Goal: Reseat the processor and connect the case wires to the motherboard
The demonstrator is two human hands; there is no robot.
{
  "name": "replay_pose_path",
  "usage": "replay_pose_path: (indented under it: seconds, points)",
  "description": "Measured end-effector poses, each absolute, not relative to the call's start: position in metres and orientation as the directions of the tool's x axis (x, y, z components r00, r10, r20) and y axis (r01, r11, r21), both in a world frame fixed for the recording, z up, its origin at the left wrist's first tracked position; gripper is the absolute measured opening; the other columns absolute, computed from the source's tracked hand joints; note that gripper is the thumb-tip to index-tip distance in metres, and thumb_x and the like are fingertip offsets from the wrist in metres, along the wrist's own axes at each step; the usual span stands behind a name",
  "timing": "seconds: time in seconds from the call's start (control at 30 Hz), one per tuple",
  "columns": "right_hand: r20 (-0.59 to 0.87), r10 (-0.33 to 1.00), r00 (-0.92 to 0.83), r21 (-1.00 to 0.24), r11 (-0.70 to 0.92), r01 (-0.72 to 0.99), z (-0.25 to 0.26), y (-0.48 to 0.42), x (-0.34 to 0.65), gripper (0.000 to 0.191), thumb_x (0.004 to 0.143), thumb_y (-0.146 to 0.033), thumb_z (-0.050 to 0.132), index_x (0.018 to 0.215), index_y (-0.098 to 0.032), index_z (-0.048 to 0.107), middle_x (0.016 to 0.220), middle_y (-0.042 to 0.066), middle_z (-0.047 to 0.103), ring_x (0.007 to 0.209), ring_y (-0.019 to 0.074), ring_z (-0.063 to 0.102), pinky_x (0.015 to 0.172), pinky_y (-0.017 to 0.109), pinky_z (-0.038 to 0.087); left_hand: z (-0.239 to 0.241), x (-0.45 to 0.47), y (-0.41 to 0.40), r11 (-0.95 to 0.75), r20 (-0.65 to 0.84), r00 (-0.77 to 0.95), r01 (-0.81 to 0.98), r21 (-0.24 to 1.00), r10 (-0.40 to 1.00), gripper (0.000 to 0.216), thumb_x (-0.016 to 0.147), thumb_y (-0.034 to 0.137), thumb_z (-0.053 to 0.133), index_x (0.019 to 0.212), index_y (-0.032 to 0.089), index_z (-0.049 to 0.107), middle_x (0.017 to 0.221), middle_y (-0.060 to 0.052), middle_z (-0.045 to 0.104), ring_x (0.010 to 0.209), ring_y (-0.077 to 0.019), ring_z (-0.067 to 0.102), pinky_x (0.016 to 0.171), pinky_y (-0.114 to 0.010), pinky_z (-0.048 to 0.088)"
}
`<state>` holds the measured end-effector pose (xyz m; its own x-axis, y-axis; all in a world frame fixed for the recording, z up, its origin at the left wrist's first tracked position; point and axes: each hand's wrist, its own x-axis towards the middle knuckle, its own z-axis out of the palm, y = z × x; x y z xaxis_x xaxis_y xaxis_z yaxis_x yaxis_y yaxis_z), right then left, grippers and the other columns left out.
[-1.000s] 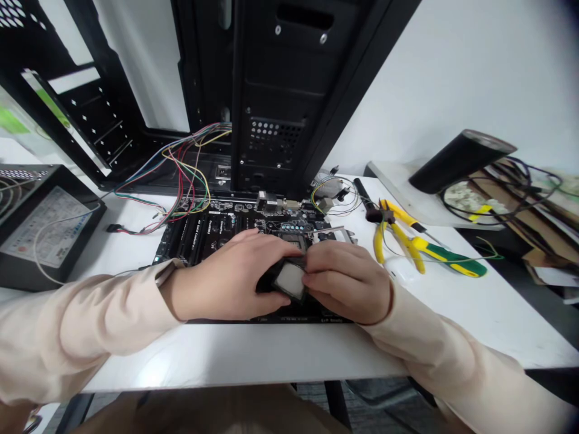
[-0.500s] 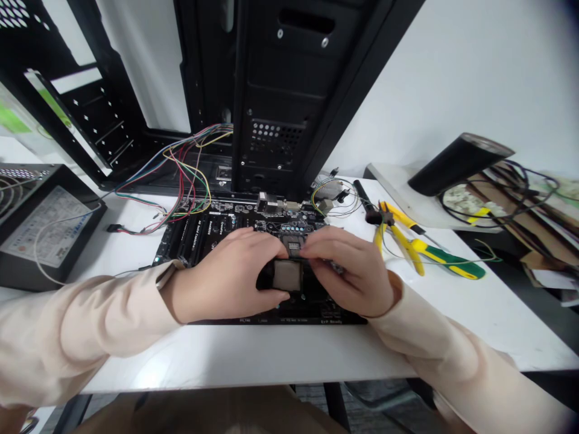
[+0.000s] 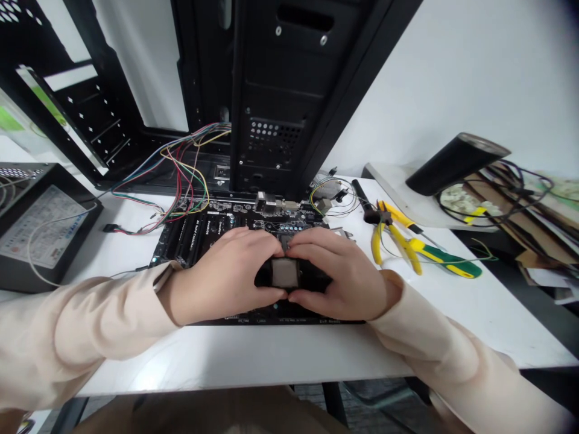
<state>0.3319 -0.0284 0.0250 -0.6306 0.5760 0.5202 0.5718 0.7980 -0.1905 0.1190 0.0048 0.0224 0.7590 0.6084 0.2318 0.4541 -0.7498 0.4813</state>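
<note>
A black motherboard point(image 3: 199, 232) lies flat on the white table point(image 3: 253, 355). Over its middle, my left hand point(image 3: 226, 277) and my right hand point(image 3: 344, 277) both grip a small square processor chip point(image 3: 284, 273) in its black holder, metal face up. My left thumb and fingers pinch its left edge, my right thumb and fingers its right edge. Both hands are closed on it and cover the board's socket area.
An open black computer case point(image 3: 271, 96) stands behind the board, with coloured wires point(image 3: 181, 175) trailing out. A power supply point(image 3: 36, 223) sits at the left. Yellow pliers point(image 3: 393, 238), a green-handled tool point(image 3: 446, 259), a black cylinder point(image 3: 455, 163) and tangled cables lie right.
The chip has turned from tilted to level, face up, and moved slightly back over the board. My right hand shifted from below it to gripping its right edge.
</note>
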Motion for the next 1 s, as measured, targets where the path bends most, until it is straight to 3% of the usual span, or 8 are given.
replay_pose_path:
  seconds: [0.13, 0.3, 1.0]
  points:
    - [0.521, 0.572, -0.633, -0.163, 0.795, 0.585, 0.0272, -0.0302, 0.3312, 0.031, 0.079, -0.033, 0.063, 0.107, -0.018, 0.058, 0.098, 0.01, 0.068, 0.087, 0.0209, 0.065, 0.077, 0.035, 0.056, 0.0219, 0.1182, 0.0054, -0.774, 0.244, 0.776, 0.435, 0.46, 0.582, 0.037, 0.073, 0.041, 0.075, 0.097, 0.02, 0.055, 0.103, -0.004, 0.066, 0.096, -0.0243, 0.06, 0.09, -0.043, 0.045]
    - [0.584, 0.526, -0.618, -0.101, 0.803, 0.588, 0.0267, -0.0294, 0.3316, 0.027, 0.081, -0.035, 0.062, 0.101, -0.017, 0.058, 0.09, 0.009, 0.068, 0.079, 0.0194, 0.065, 0.068, 0.033, 0.056, 0.0204, 0.1187, 0.0051, -0.777, 0.264, 0.768, 0.434, 0.457, 0.584, 0.04, 0.074, 0.036, 0.074, 0.105, 0.021, 0.054, 0.103, -0.003, 0.065, 0.098, -0.0242, 0.06, 0.093, -0.044, 0.043]
    - [0.487, 0.562, -0.668, -0.094, 0.795, 0.6, 0.028, -0.027, 0.3318, 0.026, 0.077, -0.033, 0.057, 0.096, -0.016, 0.057, 0.091, 0.011, 0.068, 0.078, 0.0216, 0.063, 0.067, 0.036, 0.053, 0.0218, 0.1199, 0.0027, -0.757, 0.246, 0.755, 0.456, 0.468, 0.607, 0.032, 0.073, 0.038, 0.073, 0.093, 0.02, 0.056, 0.103, -0.004, 0.066, 0.097, -0.0237, 0.059, 0.095, -0.044, 0.042]
